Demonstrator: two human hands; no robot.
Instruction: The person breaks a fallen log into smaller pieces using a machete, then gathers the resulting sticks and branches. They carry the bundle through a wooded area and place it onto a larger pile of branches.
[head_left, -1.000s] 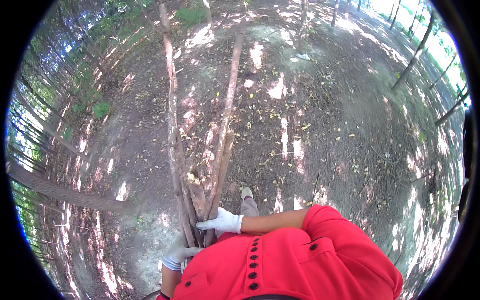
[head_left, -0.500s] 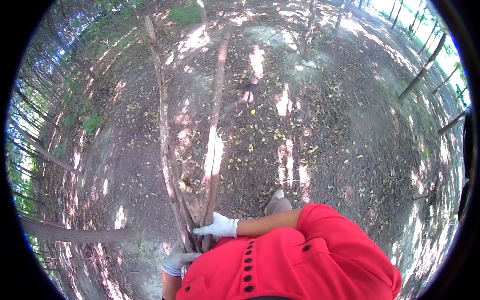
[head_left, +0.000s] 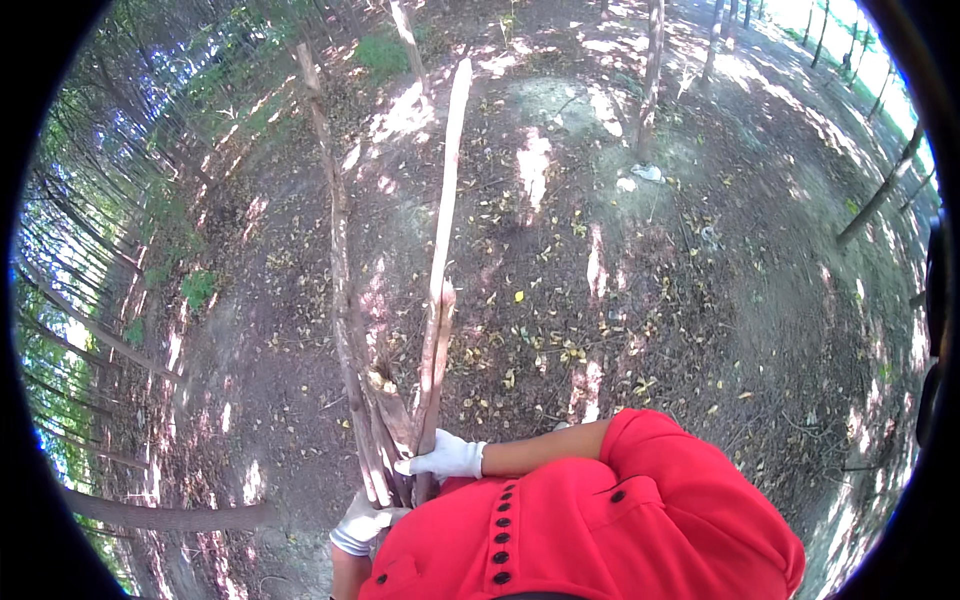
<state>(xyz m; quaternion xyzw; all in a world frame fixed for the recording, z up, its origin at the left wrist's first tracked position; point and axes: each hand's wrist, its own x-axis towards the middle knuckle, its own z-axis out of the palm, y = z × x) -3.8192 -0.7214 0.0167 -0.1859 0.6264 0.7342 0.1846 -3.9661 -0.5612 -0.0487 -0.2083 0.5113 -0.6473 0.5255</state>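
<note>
A bundle of long wooden branches [head_left: 343,240] rises from the front of my red shirt and fans out away from me. My left hand [head_left: 364,524], in a white glove, is closed round the lower ends at the left side. Slightly higher, my white-gloved right hand [head_left: 446,456] grips the bundle from the right, its thumb lying across the wood. On the right side of the bundle, one long pale branch [head_left: 448,190] catches the sun. Between the long pieces sits a shorter, thicker broken piece of wood [head_left: 392,415]. The lower ends are partly hidden by my gloves and shirt.
Brown ground [head_left: 680,300] with scattered yellow leaves and sun patches spreads ahead. A tree trunk [head_left: 170,514] stands close on my left. More thin trunks [head_left: 652,80] stand ahead, and another trunk [head_left: 882,190] is at the right. A small pale scrap [head_left: 647,173] lies near one trunk.
The ground and trees have shifted slightly rightward in view. My foot, visible before, is now hidden. The branches have moved a little and the right one is more sunlit; both hands keep their grip.
</note>
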